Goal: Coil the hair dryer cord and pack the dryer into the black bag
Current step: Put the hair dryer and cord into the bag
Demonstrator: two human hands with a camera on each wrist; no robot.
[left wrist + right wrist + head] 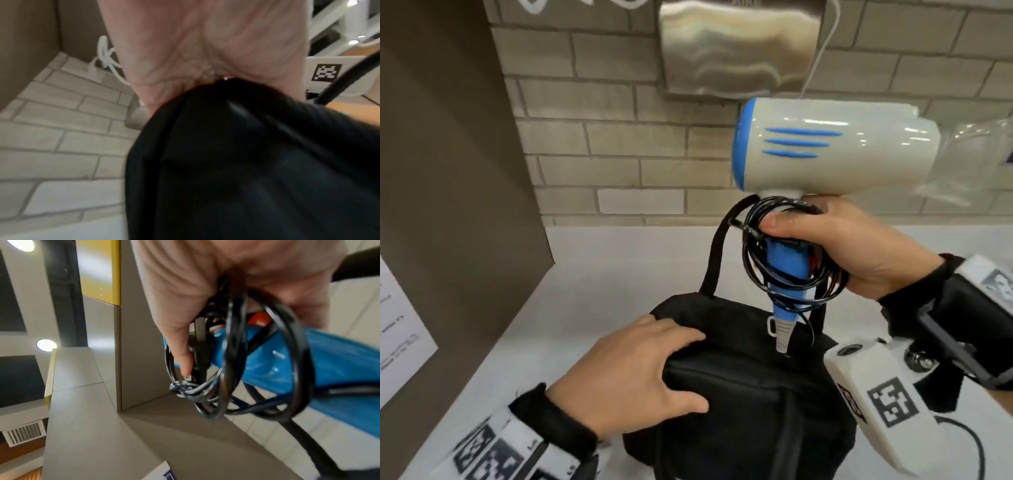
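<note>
The left hand [631,375] lies curled over the near top edge of the black bag [750,394], gripping its fabric. Just beyond its fingertips, above the bag, the right hand [856,246] is wrapped around the hair dryer [825,147] handle, pinning the coiled black cord [784,253] against it.

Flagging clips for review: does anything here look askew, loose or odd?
Mostly tidy. The cord is coiled round the dryer handle, held by the right hand, but the loops are uneven and one strand droops past the handle's end. The left hand grips the bag, which looks shut.
</note>
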